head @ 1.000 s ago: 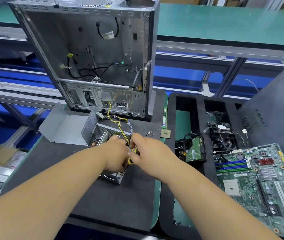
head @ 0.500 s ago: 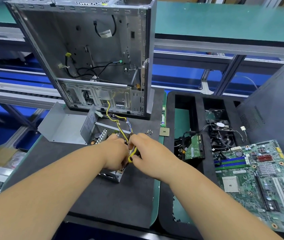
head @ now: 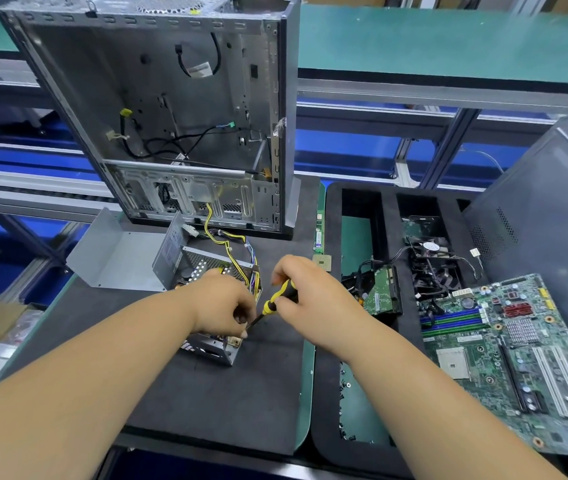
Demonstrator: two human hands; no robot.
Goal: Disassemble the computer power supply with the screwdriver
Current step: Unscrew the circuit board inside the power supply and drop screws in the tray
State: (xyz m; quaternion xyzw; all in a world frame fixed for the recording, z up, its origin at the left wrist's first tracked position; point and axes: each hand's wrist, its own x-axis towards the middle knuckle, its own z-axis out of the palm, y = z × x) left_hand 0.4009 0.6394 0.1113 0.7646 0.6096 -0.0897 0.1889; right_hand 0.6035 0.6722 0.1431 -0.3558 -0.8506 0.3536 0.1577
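While the power supply (head: 206, 289) sits opened up on the dark mat (head: 206, 403), right in front of the gutted PC case (head: 171, 116), the right hand (head: 310, 292) has its fingers wrapped round the yellow-and-black screwdriver (head: 277, 299), angled down-left so the tip lands at the near corner of the unit. Left hand (head: 223, 306) is curled over that same corner, fingertips pinched right at the tip, probably steadying the box and guiding the bit, or catching a screw; can't tell which. Its grey cover (head: 116, 254) lies just beside it, already off. To the right, a black foam tray (head: 390, 202) holds pulled parts, with a motherboard (head: 518, 358) resting across it. Looks like a factory line, green benches and aluminium framing behind.
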